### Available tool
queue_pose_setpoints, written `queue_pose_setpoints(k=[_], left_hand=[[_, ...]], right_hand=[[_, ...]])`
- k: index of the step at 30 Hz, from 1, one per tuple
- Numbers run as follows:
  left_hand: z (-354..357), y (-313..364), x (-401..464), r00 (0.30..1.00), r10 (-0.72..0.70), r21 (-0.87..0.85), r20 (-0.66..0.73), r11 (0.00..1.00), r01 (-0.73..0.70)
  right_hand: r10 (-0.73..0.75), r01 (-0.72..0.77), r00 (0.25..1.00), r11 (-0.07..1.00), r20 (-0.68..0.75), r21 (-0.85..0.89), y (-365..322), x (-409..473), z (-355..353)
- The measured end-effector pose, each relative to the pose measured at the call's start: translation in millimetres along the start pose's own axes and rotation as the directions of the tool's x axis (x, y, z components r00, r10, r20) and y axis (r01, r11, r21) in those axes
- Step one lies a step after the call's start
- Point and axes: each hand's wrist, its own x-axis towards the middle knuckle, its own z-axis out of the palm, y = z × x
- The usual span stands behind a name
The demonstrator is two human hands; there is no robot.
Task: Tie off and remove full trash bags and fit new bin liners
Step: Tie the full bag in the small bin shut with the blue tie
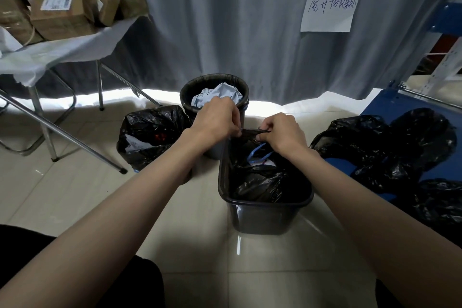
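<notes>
A dark rectangular bin (265, 215) stands on the floor in front of me with a black trash bag (260, 182) inside it. Something blue and white shows in the bag's mouth. My left hand (216, 120) and my right hand (282, 132) both pinch the bag's gathered top edge at the bin's far rim, a stretched strip of black plastic between them. Behind stands a round black bin (214, 87) lined in black, with crumpled pale paper in it. A filled black bag (150, 135) sits on the floor to the left.
Several black bags (390, 147) are heaped on a blue platform at the right. A folding table (57, 50) with cardboard boxes stands at the left, its metal legs slanting over the tiled floor. A grey curtain with a handwritten paper sign (330, 7) hangs behind.
</notes>
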Motion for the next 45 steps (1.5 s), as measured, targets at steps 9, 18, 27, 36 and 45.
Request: queue_pose_setpoints(k=[9, 18, 27, 36, 45], left_hand=[[-20, 0, 7, 0.982, -0.002, -0.269, -0.187, 0.962, -0.049], [-18, 8, 5, 0.967, 0.063, -0.336, -0.246, 0.931, -0.146], [-15, 18, 3, 0.941, 0.119, -0.416, -0.317, 0.874, -0.250], [-14, 15, 2, 0.934, 0.106, -0.440, -0.342, 0.860, -0.259], [37, -22, 1, 0.996, 0.036, -0.137, 0.087, 0.990, -0.024]], right_hand=[[0.045, -0.040, 0.998, 0.991, 0.040, -0.126, 20, -9, 9], [-0.115, 0.098, 0.990, 0.976, 0.076, 0.193, 18, 2, 0], [-0.286, 0.242, 0.957, 0.881, 0.050, 0.408, -10, 5, -10], [-0.298, 0.191, 0.939, 0.867, 0.172, 0.460, -6, 3, -9], [-0.052, 0.001, 0.997, 0.783, 0.064, 0.622, 7, 5, -13]])
